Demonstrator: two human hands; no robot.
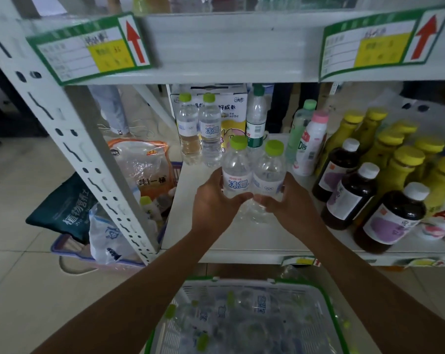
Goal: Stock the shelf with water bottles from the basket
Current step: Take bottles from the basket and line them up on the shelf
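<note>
Nearest the camera, at the bottom of the head view, sits a green-rimmed white basket (244, 318) holding a blurred heap of clear water bottles with lime-green caps. Two bare forearms reach up over it to the white shelf (231, 238). The left hand (213, 200) has its fingers wrapped around a clear water bottle with a blue-lettered label (235, 172), thumb across the front just below the label. The right hand (290, 203) has its fingers closed on a second clear water bottle (268, 175), gripping it low on the body. Both bottles are upright, lime caps on top, pressed side by side so they touch, and held over the middle of the shelf board; whether their bases rest on the board cannot be told, since the hands cover them. Behind them, nearer the back of the shelf, two more lime-capped water bottles (199, 129) stand upright beside each other in front of a white carton with a cartoon print (229, 111). A dark-green-capped bottle (256, 116) stands just right of those, then a pale green bottle (300, 129) and a pink-capped white bottle (312, 144). At the right side of the shelf stand dark bottles with white caps and purple labels (344, 192), with yellow-capped bottles (400, 159) behind them. On the upper shelf edge hang two green-bordered price tags with red arrows (94, 47). On the floor to the left, beyond the perforated upright post (71, 139), a purple basket (71, 249) holds bags.
</note>
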